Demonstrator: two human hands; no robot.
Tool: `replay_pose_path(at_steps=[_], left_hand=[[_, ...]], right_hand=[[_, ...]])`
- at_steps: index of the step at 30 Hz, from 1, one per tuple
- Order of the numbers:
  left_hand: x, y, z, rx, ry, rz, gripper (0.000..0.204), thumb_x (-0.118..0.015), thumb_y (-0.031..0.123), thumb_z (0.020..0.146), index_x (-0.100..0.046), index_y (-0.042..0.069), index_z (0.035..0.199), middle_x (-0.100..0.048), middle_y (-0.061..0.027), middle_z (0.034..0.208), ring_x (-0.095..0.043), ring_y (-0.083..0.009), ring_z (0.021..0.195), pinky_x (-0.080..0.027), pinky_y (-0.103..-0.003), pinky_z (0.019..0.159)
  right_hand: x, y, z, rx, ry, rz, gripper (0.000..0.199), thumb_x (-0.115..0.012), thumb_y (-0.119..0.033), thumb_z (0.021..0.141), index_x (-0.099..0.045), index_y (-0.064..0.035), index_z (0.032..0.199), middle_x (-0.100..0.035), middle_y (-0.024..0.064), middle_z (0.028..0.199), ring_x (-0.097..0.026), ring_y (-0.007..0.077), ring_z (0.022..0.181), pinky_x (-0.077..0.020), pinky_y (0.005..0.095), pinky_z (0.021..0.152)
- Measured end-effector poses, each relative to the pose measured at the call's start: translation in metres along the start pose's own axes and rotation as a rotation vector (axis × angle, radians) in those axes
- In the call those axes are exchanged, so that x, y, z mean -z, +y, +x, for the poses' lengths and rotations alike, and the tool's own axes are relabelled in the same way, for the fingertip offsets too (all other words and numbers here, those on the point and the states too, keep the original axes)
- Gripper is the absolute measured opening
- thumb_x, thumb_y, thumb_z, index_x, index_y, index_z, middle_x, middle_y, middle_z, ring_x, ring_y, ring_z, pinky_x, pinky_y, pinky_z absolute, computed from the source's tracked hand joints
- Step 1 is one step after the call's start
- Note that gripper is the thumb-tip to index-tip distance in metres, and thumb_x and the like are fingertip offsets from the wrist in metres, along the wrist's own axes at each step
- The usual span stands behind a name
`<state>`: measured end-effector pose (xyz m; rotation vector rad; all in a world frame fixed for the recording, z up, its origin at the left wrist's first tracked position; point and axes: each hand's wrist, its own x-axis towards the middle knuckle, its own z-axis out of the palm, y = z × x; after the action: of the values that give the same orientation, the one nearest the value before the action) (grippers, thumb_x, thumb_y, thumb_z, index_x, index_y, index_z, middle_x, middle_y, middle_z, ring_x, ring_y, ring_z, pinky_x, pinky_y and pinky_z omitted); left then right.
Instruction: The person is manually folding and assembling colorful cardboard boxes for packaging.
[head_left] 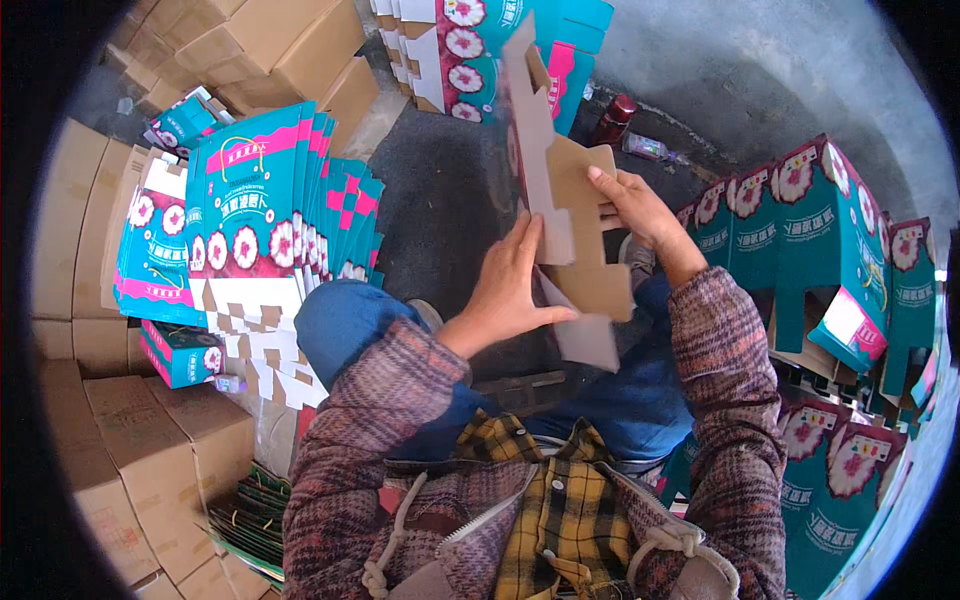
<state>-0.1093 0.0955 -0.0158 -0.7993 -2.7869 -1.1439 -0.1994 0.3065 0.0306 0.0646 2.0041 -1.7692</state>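
A partly folded cardboard carton [575, 185] stands tilted in front of me, its brown inside and white flaps showing. My left hand [505, 285] holds its near left side, the fingers lying along a white flap and the thumb stretched toward the lower flap. My right hand [640, 205] grips the right brown panel, thumb on top and the other fingers partly hidden around the edge. The carton's printed outside is mostly turned away and blurred.
Flat teal and pink cartons [245, 200] lean in a stack at left, beside brown boxes [150, 425]. Folded teal cartons [835, 240] stand at right. More printed cartons [470, 60], a dark red flask [614, 118] and a plastic bottle [648, 148] are ahead.
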Motion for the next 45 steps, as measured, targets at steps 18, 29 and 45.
replay_pose_path(at_steps=[18, 29, 45], left_hand=[[0.032, -0.028, -0.036, -0.023, 0.181, 0.096, 0.069, -0.048, -0.003, 0.082, -0.026, 0.014, 0.145, -0.035, -0.0238, 0.139, -0.044, -0.0426, 0.122, -0.046, -0.044, 0.096], [0.046, -0.020, -0.022, -0.055, -0.049, 0.054, 0.072, -0.074, 0.025, 0.077, -0.038, 0.016, 0.140, -0.041, -0.0173, 0.137, -0.049, -0.0366, 0.119, -0.046, -0.042, 0.096], [0.035, -0.023, -0.015, -0.238, -0.140, 0.273, 0.071, -0.074, 0.036, 0.072, -0.047, 0.021, 0.136, -0.038, -0.0210, 0.137, -0.039, -0.0374, 0.127, -0.034, -0.048, 0.105]], right_hand=[[0.071, 0.023, 0.044, 0.161, 0.410, -0.019, 0.038, -0.050, -0.032, 0.093, -0.059, 0.0047, 0.100, -0.065, 0.0149, 0.087, -0.066, 0.0238, 0.071, -0.0536, 0.0329, 0.060], [0.074, 0.028, 0.066, 0.246, 0.772, -0.932, 0.055, -0.060, -0.028, 0.083, -0.044, 0.0019, 0.127, -0.060, 0.0235, 0.109, -0.060, 0.0390, 0.098, -0.0486, 0.0433, 0.086], [0.079, -0.027, 0.112, 0.506, 0.784, -1.351, 0.027, -0.052, -0.032, 0.091, -0.064, -0.0080, 0.085, -0.067, 0.0124, 0.082, -0.066, 0.0326, 0.077, -0.0518, 0.0433, 0.066]])
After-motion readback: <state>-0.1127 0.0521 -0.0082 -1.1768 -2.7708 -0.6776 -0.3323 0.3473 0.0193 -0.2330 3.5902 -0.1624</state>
